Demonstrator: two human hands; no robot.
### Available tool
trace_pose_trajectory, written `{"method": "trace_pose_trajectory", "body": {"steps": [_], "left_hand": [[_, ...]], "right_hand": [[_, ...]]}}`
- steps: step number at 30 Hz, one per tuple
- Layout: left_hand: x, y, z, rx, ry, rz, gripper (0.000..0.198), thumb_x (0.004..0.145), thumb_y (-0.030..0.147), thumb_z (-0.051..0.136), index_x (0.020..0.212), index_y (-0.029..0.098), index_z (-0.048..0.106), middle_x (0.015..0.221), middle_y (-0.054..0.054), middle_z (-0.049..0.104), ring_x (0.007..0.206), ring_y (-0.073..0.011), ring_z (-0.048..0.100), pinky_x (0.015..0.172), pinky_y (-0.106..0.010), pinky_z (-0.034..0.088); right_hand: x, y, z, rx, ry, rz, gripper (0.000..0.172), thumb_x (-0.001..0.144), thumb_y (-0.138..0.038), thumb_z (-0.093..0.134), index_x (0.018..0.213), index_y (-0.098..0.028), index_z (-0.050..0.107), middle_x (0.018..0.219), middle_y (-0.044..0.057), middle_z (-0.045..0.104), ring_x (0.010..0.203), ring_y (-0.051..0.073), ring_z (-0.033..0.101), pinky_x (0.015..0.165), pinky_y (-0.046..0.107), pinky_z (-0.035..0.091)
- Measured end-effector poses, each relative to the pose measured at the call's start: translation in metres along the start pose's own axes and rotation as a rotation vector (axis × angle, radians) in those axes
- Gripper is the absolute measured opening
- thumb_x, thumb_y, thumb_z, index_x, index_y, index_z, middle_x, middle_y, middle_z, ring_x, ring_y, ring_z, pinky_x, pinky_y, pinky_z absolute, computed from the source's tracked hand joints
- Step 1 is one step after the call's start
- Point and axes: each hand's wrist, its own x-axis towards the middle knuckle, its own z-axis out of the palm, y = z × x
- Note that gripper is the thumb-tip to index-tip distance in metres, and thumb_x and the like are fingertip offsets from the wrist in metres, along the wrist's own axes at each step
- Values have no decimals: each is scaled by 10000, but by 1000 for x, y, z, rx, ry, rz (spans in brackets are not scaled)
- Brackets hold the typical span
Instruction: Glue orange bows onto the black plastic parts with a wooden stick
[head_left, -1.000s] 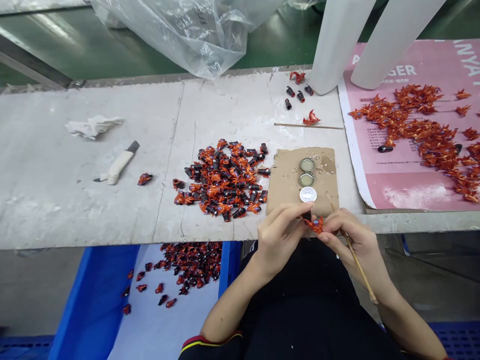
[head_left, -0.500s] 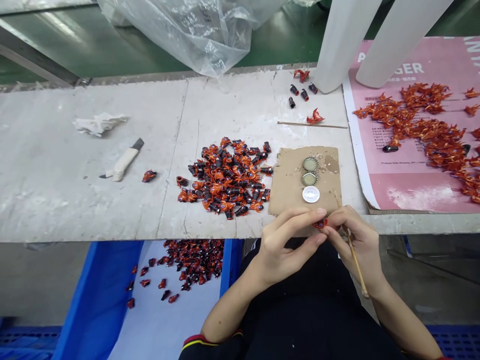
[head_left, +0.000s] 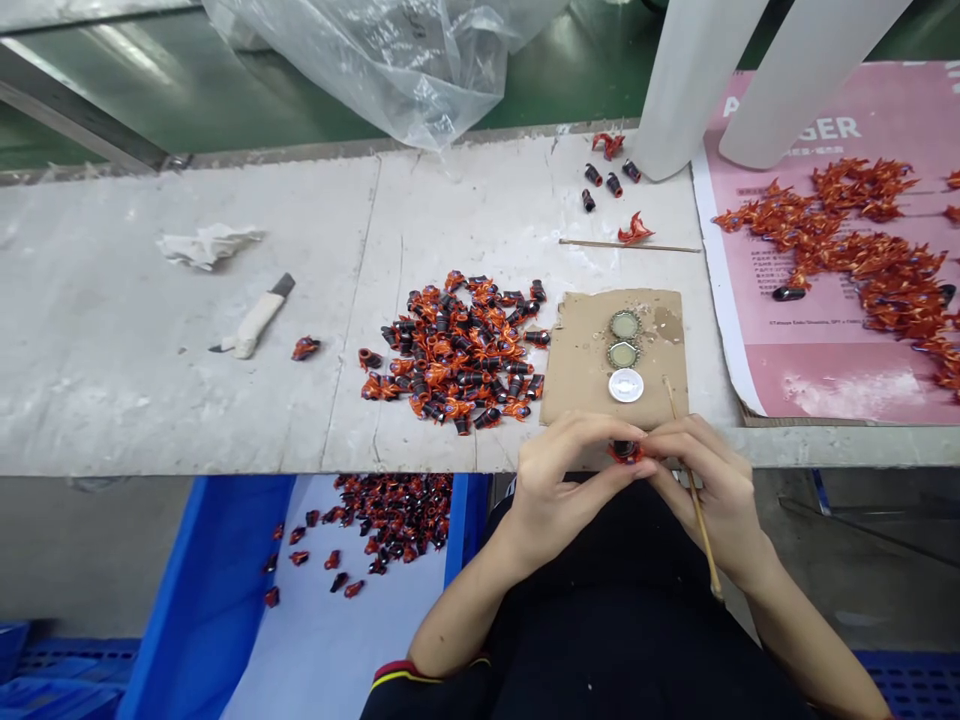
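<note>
Bench edge (head_left: 832,447), red-black piece (head_left: 625,455) between hands (head_left: 551,500)

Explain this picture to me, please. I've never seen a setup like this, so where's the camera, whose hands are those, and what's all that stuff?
There's no robot here, just one person's bare hands. The camera is worn on that person's head, looking forward and down, so you see roughly what they would see.

The left hand pinches a small red and black piece, with the fingertips of the right hand close against it. The right hand also holds a thin stick.

On the table lies a pile of orange and black pieces. Right of it, cardboard bears two bottle caps and a white disc. Farther right, more orange pieces lie on a pink sheet.
</note>
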Motion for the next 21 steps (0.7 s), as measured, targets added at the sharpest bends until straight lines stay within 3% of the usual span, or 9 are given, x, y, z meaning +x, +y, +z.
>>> {"method": "trace_pose_trajectory", "body": {"steps": [4, 8, 18, 21], "left_hand": [[4, 3, -3, 147, -36, 117, 163, 836, 179, 709, 989, 149, 660, 885, -49, 752, 819, -125, 716, 769, -204, 588], [5, 2, -4, 137, -38, 162, 166, 831, 112, 700, 989, 141, 658, 910, -59, 757, 841, -131, 726, 789, -217, 603], [3, -4, 1, -292, 44, -48, 289, 727, 35, 777, 953, 210, 729, 903, 1, 777, 840, -111, 742, 785, -182, 612], [5, -7, 1, -418, 41, -93, 288, 706, 71, 806, 933, 238, 746, 878, 12, 782, 877, -125, 742, 841, -224, 609]], "right_hand": [[0, 1, 1, -23, -1, -13, 88, 895, -113, 596, 888, -192, 559, 755, -7, 630, 684, 100, 560, 616, 234, 468], [0, 2, 2, -36, 5, -17, 111, 883, -96, 610, 909, -191, 558, 763, -10, 625, 692, 98, 555, 624, 236, 460], [3, 1, 3, -24, 16, -19, 98, 889, -118, 607, 916, -197, 555, 784, 4, 623, 723, 111, 570, 629, 240, 481], [3, -1, 3, -6, 13, 1, 104, 894, -128, 596, 958, -201, 560, 825, 18, 637, 760, 125, 586, 646, 251, 498]]}}
